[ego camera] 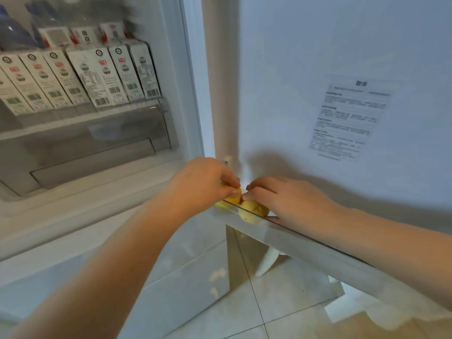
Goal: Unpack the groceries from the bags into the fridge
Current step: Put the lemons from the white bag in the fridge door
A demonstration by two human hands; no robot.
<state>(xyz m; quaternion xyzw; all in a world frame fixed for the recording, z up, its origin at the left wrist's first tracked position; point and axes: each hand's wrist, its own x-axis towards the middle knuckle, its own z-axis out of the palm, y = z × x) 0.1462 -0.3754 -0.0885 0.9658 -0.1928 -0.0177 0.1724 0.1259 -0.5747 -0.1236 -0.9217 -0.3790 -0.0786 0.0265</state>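
Where fingers [232, 189] meet, yellow fruit [253, 209].

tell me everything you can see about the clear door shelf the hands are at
The clear plastic door shelf runs along the bottom of the open white fridge door. Its transparent front wall shows small yellow-brown fruits inside, at its hinge end. The left hand and right hand reach over its rim, each with a grip on a fruit.

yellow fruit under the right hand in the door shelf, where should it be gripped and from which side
Grip the yellow fruit across its rounded upper half, coming from above. It sits low in the door shelf, whose clear front wall blocks a frontal approach, and the door panel stands behind it. The right hand already rests on top; the left hand holds a neighbouring fruit.
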